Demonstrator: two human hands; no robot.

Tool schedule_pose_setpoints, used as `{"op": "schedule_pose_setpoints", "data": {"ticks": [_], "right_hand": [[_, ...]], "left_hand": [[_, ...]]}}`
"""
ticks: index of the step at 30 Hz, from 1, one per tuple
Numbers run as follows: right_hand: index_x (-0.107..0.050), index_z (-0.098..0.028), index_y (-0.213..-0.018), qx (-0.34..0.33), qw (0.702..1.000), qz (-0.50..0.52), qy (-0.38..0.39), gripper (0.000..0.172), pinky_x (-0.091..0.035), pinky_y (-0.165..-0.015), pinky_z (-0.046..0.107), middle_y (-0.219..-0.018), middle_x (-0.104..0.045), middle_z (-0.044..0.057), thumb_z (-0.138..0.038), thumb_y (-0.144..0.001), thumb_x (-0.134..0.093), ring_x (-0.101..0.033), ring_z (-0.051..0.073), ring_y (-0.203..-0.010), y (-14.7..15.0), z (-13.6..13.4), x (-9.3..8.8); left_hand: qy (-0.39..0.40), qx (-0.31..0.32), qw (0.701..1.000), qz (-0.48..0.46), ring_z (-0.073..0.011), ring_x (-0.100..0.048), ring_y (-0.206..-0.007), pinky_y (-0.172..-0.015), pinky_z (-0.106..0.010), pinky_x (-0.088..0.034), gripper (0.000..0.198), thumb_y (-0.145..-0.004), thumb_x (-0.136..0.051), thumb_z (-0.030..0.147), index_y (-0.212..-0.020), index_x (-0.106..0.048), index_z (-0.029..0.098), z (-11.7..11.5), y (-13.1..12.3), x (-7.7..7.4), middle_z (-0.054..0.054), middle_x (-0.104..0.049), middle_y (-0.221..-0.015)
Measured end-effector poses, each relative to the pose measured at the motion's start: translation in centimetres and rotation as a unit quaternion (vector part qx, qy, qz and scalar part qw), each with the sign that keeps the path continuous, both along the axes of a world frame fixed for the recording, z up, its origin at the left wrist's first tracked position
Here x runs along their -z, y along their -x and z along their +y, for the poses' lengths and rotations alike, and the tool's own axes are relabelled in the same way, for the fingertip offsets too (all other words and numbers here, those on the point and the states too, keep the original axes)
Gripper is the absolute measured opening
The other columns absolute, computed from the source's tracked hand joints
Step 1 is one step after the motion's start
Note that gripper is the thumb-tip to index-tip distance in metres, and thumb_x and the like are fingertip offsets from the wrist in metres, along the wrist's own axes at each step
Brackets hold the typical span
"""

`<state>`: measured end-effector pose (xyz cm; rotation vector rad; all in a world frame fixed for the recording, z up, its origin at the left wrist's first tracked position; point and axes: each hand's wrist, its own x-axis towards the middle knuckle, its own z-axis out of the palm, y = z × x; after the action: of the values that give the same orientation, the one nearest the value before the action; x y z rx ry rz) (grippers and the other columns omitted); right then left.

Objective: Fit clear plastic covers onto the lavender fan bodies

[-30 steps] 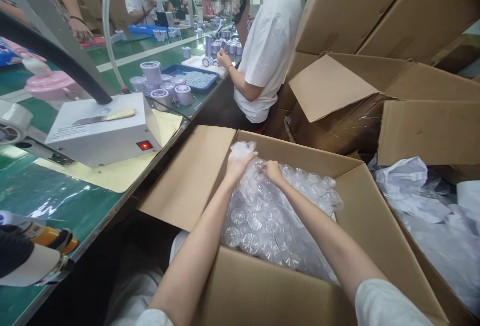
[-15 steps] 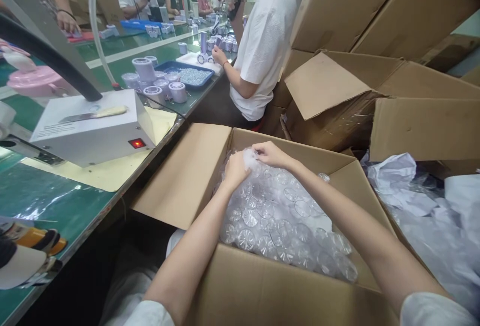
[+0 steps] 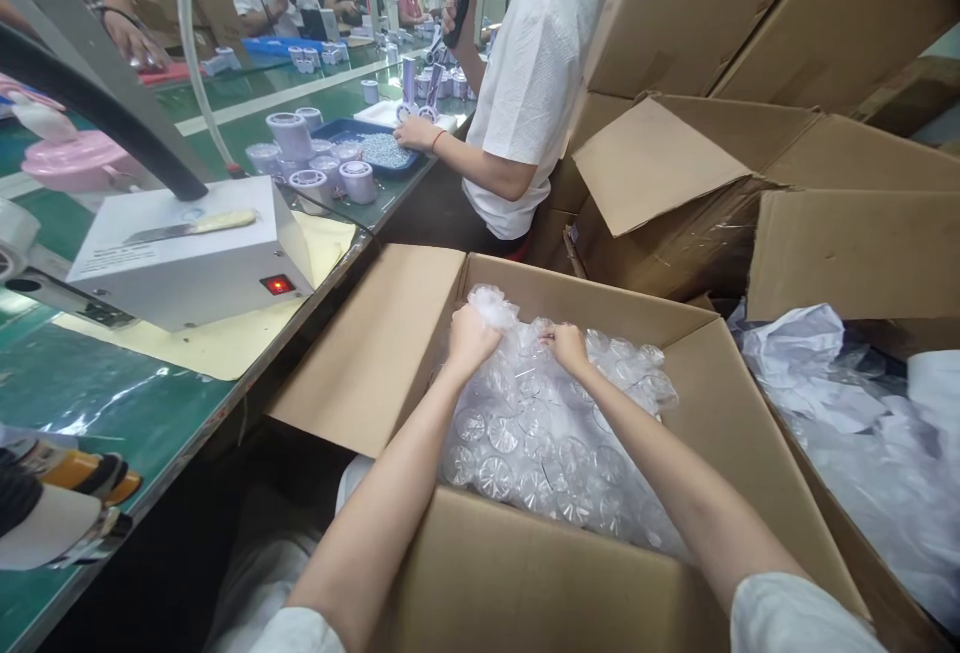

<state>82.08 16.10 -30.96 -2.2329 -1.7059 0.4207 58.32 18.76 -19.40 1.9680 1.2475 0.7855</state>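
Note:
An open cardboard box (image 3: 420, 333) stands in front of me, holding a clear plastic bag (image 3: 555, 443) packed with several round transparent parts. My left hand (image 3: 471, 337) is closed around the gathered neck of the bag at its far left corner. Just right of it, my right hand (image 3: 566, 345) pinches the plastic film on top of the bag.
A green workbench (image 3: 112, 403) runs along the left with a white machine (image 3: 187, 253) showing a red light. A person in a white shirt (image 3: 525, 83) works at the bench beside a blue tray (image 3: 375, 148). More cardboard boxes (image 3: 750, 183) and white plastic sheeting (image 3: 862, 413) lie on the right.
My right hand has moved from the bag's neck out to the right and now pinches the film. My left hand stays clenched on the neck, and the bag has bunched up higher.

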Motion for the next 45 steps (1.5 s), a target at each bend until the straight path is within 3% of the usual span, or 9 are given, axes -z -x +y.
{"op": "schedule_pose_setpoints", "data": {"ticks": [4, 9, 15, 18, 22, 28, 37, 41, 45], "right_hand": [[-0.063, -0.016, -0.11, -0.007, 1.0, -0.002, -0.026, 0.021, -0.054, -0.085, 0.04, -0.112, -0.063, 0.008, -0.032, -0.096, -0.057, -0.063, 0.02, -0.097, 0.2, 0.7, -1.0], [-0.064, -0.013, -0.1, -0.106, 0.992, 0.045, -0.046, 0.019, -0.054, -0.081, 0.038, -0.1, -0.066, 0.005, -0.031, -0.095, -0.06, -0.064, 0.018, -0.088, 1.0, 1.9, -4.9], [-0.07, -0.019, -0.099, -0.155, 0.98, 0.101, -0.074, 0.016, -0.053, -0.079, 0.029, -0.096, -0.071, 0.0, -0.029, -0.091, -0.06, -0.067, 0.016, -0.083, 1.4, 1.9, -8.6], [-0.064, -0.018, -0.113, -0.093, 0.989, 0.09, -0.077, 0.025, -0.053, -0.082, 0.036, -0.11, -0.068, 0.006, -0.034, -0.094, -0.057, -0.066, 0.019, -0.09, -1.2, 0.6, -8.1], [-0.063, -0.015, -0.109, -0.019, 0.998, 0.057, -0.032, 0.025, -0.052, -0.089, 0.044, -0.114, -0.064, 0.009, -0.034, -0.094, -0.061, -0.063, 0.022, -0.1, -3.8, -2.4, -4.3], [-0.061, -0.015, -0.113, 0.042, 0.999, 0.019, -0.028, 0.024, -0.054, -0.085, 0.041, -0.114, -0.062, 0.008, -0.032, -0.096, -0.058, -0.063, 0.021, -0.097, -3.2, -3.7, -0.4], [-0.065, -0.013, -0.097, -0.122, 0.988, 0.073, -0.064, 0.018, -0.055, -0.076, 0.035, -0.093, -0.066, 0.003, -0.03, -0.093, -0.062, -0.064, 0.017, -0.081, -0.5, -1.6, -6.3], [-0.067, -0.018, -0.102, -0.172, 0.976, 0.112, -0.067, 0.017, -0.054, -0.078, 0.031, -0.096, -0.07, 0.002, -0.028, -0.092, -0.06, -0.066, 0.018, -0.085, 0.7, -1.5, -8.8], [-0.056, -0.018, -0.127, -0.106, 0.988, 0.097, -0.059, 0.036, -0.053, -0.088, 0.039, -0.125, -0.061, 0.01, -0.032, -0.094, -0.057, -0.063, 0.023, -0.103, -2.8, -2.5, -9.0]], "left_hand": [[0.009, 0.022, 0.999, 0.044, -0.0307, -0.068, -0.098, -0.082, -0.035, -0.05, 0.04, -0.071, -0.06, 0.018, -0.11, -0.064, 0.022, -0.9, -0.2, -0.2, -0.009, -0.073, -0.096], [0.028, 0.05, 0.994, 0.094, -0.0351, -0.067, -0.098, -0.08, -0.04, -0.051, 0.063, -0.066, -0.065, 0.017, -0.128, -0.055, 0.02, -1.5, -0.6, -0.3, -0.014, -0.072, -0.104], [0.008, 0.076, 0.994, 0.083, -0.0313, -0.067, -0.097, -0.084, -0.036, -0.05, 0.035, -0.069, -0.065, 0.018, -0.103, -0.067, 0.019, -1.8, -1.4, -0.3, -0.012, -0.072, -0.097], [-0.017, 0.048, 0.997, 0.055, -0.032, -0.064, -0.103, -0.089, -0.038, -0.048, 0.035, -0.071, -0.061, 0.017, -0.106, -0.065, 0.016, -1.4, -0.7, -0.2, -0.013, -0.07, -0.104], [-0.041, 0.022, 0.999, 0.016, -0.0302, -0.059, -0.113, -0.096, -0.037, -0.046, 0.036, -0.067, -0.062, 0.012, -0.103, -0.063, 0.014, -0.7, -0.3, 0.4, -0.014, -0.065, -0.116], [-0.04, 0.062, 0.997, -0.029, -0.0228, -0.066, -0.092, -0.082, -0.028, -0.049, 0.009, -0.077, -0.054, 0.016, -0.08, -0.062, 0.017, -0.7, -1.7, 0.5, -0.005, -0.07, -0.09], [-0.043, 0.157, 0.987, -0.005, -0.0256, -0.065, -0.104, -0.089, -0.03, -0.05, 0.053, -0.066, -0.067, 0.022, -0.118, -0.058, 0.016, -1.6, -1.9, 0.8, -0.009, -0.068, -0.114], [-0.051, 0.173, 0.983, 0.024, -0.0275, -0.065, -0.098, -0.089, -0.033, -0.049, 0.028, -0.07, -0.061, 0.022, -0.097, -0.067, 0.017, -1.8, -2.6, 1.0, -0.009, -0.07, -0.101], [-0.068, 0.118, 0.99, 0.044, -0.0296, -0.06, -0.107, -0.095, -0.037, -0.046, 0.029, -0.069, -0.057, 0.018, -0.097, -0.067, 0.014, -1.2, -1.4, 0.9, -0.013, -0.067, -0.107]]}}
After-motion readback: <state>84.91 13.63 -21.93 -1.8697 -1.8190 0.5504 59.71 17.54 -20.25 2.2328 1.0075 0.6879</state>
